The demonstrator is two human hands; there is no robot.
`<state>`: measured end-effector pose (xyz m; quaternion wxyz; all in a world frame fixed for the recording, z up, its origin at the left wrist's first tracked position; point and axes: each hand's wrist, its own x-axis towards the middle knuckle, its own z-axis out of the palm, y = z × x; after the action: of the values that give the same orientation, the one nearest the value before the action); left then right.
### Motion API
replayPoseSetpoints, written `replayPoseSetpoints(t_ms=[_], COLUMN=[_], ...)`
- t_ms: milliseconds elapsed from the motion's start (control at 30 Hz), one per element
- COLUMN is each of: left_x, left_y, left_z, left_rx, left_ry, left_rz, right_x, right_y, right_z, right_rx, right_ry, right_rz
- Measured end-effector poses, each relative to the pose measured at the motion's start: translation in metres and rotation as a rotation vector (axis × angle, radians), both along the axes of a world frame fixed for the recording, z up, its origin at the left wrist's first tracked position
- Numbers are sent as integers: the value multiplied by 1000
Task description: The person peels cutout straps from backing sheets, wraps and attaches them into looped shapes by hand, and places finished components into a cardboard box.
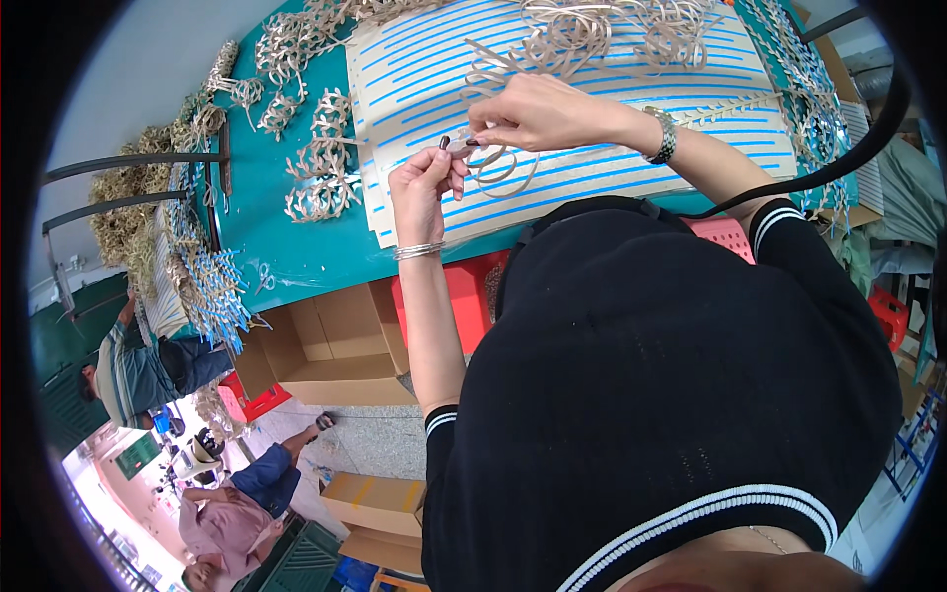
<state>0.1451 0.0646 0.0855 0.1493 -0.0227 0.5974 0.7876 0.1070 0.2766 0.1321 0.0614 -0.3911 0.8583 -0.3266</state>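
My left hand (422, 189), with bangles on its wrist, is closed in a pinch on a small greyish piece with a dark end (445, 143); its exact kind is too small to tell. Just to the right, my right hand (528, 113) has its fingers closed on a beige ribbon (513, 187). The ribbon's loop hangs below the fingers, over a large pale sheet with blue stripes (612, 168). Both hands nearly touch at the fingertips. A heap of curled beige ribbon (567, 39) lies beyond my right hand.
Leafy beige garlands (326, 163) lie on the green table (286, 247), with more at its right end. Small scissors (263, 278) rest near the front edge. An open cardboard box (340, 365) and a red stool (464, 301) stand below. Two other people are at the lower left.
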Motion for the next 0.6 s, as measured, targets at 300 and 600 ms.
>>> replayPoseSetpoints(t_ms=[300, 600], left_x=[-15, -16], left_y=[3, -1], left_z=[-9, -12], left_rx=[-9, 0], left_ry=[-19, 27], left_rz=[3, -66], right_x=[8, 4], right_y=[-5, -10], right_z=[-4, -10], right_rx=[13, 29], right_ry=[-53, -13], right_rz=[-148, -104])
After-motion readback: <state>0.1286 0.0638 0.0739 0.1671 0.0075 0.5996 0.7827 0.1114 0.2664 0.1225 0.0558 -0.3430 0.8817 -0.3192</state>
